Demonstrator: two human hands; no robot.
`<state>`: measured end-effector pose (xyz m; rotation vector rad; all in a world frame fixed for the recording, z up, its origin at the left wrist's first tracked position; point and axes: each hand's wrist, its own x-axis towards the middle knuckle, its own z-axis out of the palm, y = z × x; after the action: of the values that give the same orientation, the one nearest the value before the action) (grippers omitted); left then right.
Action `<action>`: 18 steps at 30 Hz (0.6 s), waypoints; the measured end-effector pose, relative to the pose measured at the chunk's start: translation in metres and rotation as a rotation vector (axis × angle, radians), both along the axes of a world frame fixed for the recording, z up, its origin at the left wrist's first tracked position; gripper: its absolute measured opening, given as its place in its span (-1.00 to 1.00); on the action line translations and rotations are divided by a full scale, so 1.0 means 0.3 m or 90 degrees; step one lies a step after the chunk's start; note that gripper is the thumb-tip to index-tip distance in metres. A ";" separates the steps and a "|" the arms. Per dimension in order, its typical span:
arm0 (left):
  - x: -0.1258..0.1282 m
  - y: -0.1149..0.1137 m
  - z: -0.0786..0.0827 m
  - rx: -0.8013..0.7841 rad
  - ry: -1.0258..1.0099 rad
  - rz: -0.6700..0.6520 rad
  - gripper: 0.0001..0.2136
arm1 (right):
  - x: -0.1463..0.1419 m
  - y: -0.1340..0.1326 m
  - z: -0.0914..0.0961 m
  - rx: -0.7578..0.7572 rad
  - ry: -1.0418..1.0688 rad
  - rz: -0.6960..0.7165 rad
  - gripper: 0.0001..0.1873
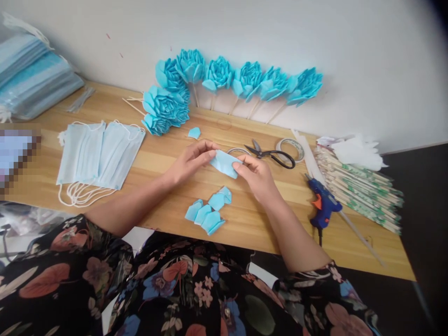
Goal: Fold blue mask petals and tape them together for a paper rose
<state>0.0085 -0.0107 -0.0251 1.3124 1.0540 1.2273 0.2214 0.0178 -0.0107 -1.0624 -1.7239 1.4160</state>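
Observation:
Between my two hands is a small light-blue piece of fabric (226,163), roughly rectangular and held a little above the wooden table. My left hand (191,161) pinches its left end between thumb and fingers. At its right end, my right hand (255,176) pinches it the same way. Several cut blue petals (206,215) lie in a loose cluster on the table just below my hands. One more blue petal (194,133) rests beyond my left hand. Black-handled scissors (269,153) lie partly open past my right hand.
Several blue flowers on sticks (219,74) lean against the wall or lie piled. Face masks (100,154) lie at left, near a packet of masks (35,77). At right are a tape roll (296,147), a blue glue gun (324,205) and wrapped chopsticks (360,191).

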 end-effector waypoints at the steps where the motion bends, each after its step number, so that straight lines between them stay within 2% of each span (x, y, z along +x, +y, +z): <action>1: -0.005 0.004 -0.008 0.011 -0.003 0.004 -0.62 | 0.000 0.002 -0.001 -0.003 0.008 -0.010 -0.76; 4: -0.030 0.019 -0.026 0.027 -0.045 0.002 -0.63 | 0.000 0.008 -0.001 -0.012 0.029 -0.029 -0.76; 6: -0.044 0.023 -0.019 0.077 -0.013 0.025 -0.65 | 0.000 0.013 -0.002 -0.027 0.057 -0.039 -0.75; 9: -0.036 0.008 0.024 0.242 0.206 0.044 -0.69 | 0.001 0.018 -0.007 -0.061 0.093 -0.065 -0.76; 11: -0.007 -0.006 0.056 0.379 0.405 0.016 -0.69 | 0.001 0.019 -0.011 -0.075 0.106 -0.081 -0.76; 13: 0.033 -0.009 0.075 0.467 0.559 -0.003 -0.78 | 0.000 0.019 -0.012 -0.077 0.115 -0.085 -0.76; 15: 0.069 0.002 0.081 0.482 0.617 0.013 -0.91 | 0.001 0.019 -0.010 -0.074 0.121 -0.081 -0.75; 16: 0.082 0.012 0.081 0.465 0.606 0.034 -0.92 | 0.003 0.020 -0.008 -0.066 0.124 -0.078 -0.73; 18: 0.099 0.037 0.076 0.373 0.501 0.087 -0.94 | 0.009 0.025 -0.004 -0.034 0.137 -0.084 -0.69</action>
<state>0.0381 0.0003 -0.0024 2.3268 1.3871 1.1813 0.2241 0.0251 -0.0118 -0.9940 -1.4446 1.4431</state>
